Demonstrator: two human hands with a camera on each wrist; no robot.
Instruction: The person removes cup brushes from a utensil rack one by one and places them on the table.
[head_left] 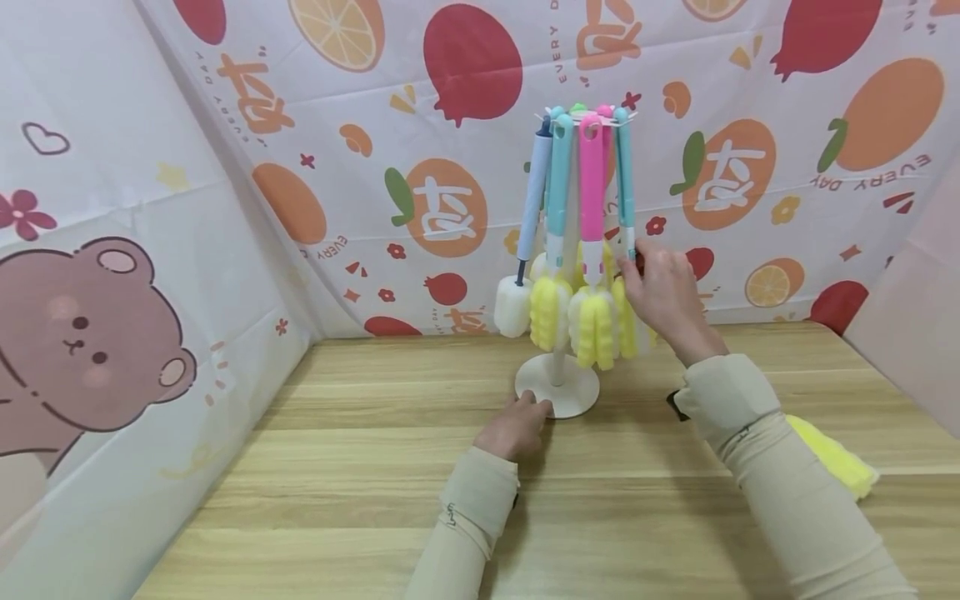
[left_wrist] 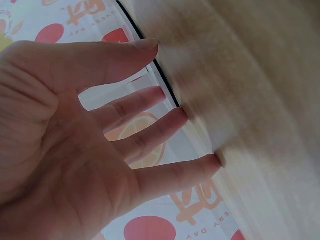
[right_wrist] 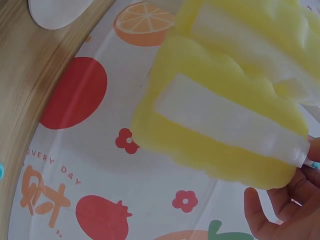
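Observation:
A white stand holds several hanging sponge brushes, among them a pink-handled brush, a teal-handled brush and a blue-handled brush with a white head. My right hand pinches the neck of the rightmost teal-handled brush, which hangs from the rack's top. In the right wrist view, its yellow and white sponge head sits beside the fingertips. At the stand's round base, my left hand rests with extended fingers touching the near edge and tabletop; the left wrist view shows the fingers spread.
A yellow sponge head lies on the wooden table, partly behind the right forearm. Near the right cuff shows a small black object. Fruit-printed cloth hangs behind the stand, and a bear-printed cloth borders the left.

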